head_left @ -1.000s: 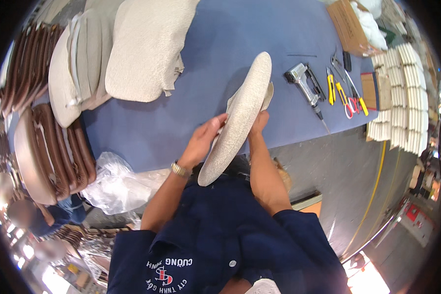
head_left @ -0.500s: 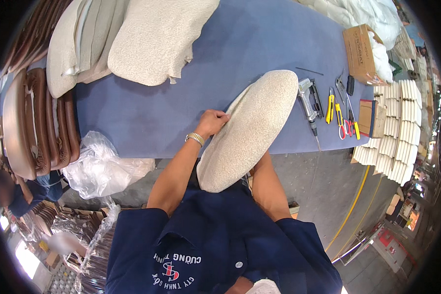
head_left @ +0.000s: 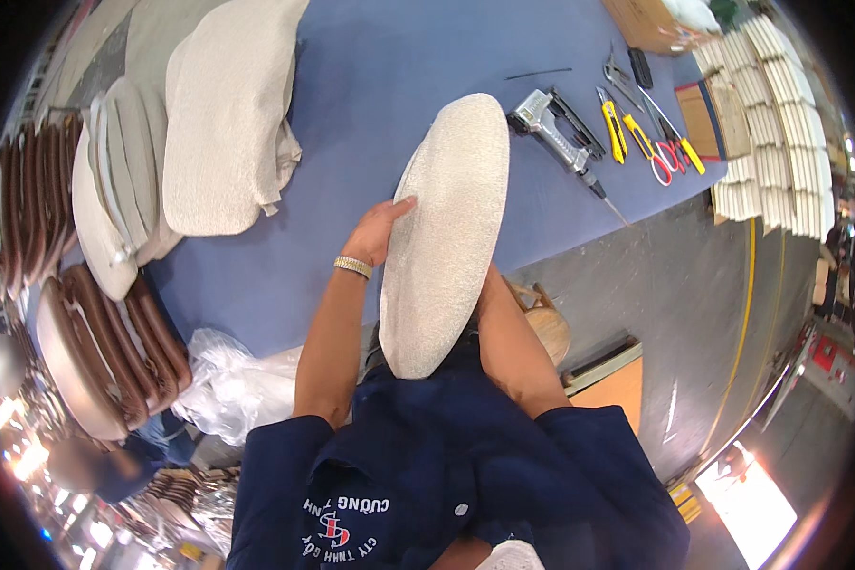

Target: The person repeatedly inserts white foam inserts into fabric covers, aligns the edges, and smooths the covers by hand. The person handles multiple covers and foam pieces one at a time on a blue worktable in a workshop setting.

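A long, rounded seat cushion (head_left: pixel 451 223) in cream textured fabric stands tilted on edge in front of my body. My left hand (head_left: pixel 377 231), with a metal-banded watch at the wrist, grips its left edge, thumb on the near face and the other fingers behind. The right forearm reaches up behind the cushion's right side; that hand is hidden, so its hold cannot be seen. Right of the cushion, on the blue-covered table (head_left: pixel 351 85), lie a staple gun (head_left: pixel 559 133), yellow utility knives (head_left: pixel 614 131) and red-handled scissors (head_left: pixel 661 163).
Cream fabric-covered pieces (head_left: pixel 228 123) are stacked at the table's left. Brown cushions (head_left: pixel 114 347) and crumpled clear plastic (head_left: pixel 233 380) sit nearer. A cardboard box (head_left: pixel 651 27) and stacked white pieces (head_left: pixel 765 133) stand at right. A wooden stool (head_left: pixel 546 323) is by my right arm.
The view has swung, so the table and tools appear turned. The cushion stands more upright in the picture and shows narrower. My left hand is still at its left edge, its thumb now plainly visible.
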`<state>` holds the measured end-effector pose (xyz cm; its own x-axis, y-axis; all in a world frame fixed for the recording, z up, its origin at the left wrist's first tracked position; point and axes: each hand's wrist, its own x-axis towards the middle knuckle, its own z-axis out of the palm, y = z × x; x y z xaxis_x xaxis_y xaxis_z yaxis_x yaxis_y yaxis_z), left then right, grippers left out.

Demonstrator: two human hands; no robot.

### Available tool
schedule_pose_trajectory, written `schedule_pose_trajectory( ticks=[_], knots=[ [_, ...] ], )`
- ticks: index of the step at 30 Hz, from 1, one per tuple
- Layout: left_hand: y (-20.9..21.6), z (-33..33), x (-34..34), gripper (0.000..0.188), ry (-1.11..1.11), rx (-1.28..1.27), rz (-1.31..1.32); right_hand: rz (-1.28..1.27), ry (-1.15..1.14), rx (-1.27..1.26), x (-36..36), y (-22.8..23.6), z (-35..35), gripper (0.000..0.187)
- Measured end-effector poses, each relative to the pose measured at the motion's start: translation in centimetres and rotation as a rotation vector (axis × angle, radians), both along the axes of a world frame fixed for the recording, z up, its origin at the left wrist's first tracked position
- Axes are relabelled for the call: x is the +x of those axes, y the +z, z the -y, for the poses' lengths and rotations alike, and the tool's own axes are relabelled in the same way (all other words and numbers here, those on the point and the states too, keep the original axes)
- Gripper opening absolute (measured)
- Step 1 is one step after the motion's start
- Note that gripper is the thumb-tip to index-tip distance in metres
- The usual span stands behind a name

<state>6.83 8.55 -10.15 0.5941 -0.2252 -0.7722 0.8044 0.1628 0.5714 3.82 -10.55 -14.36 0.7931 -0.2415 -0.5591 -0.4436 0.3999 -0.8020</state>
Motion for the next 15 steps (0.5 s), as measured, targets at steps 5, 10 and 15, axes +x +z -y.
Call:
schedule_pose_trajectory(
  ticks=[5,10,15],
  knots=[
    [2.7,3.7,2.3,0.068,-0.110,0.645,0.109,-0.081,0.107,-0.464,0.6,0.8,-0.2,0.052],
    [0.1,2.3,1.4,0.071,-0.109,0.884,0.432,-0.323,0.226,-0.800,3.4,8.5,-2.5,0.057],
    [-0.7,2.5,1.3,0.073,-0.103,0.943,0.462,-0.375,0.221,-0.744,3.4,7.4,-2.5,0.069]
  ],
)
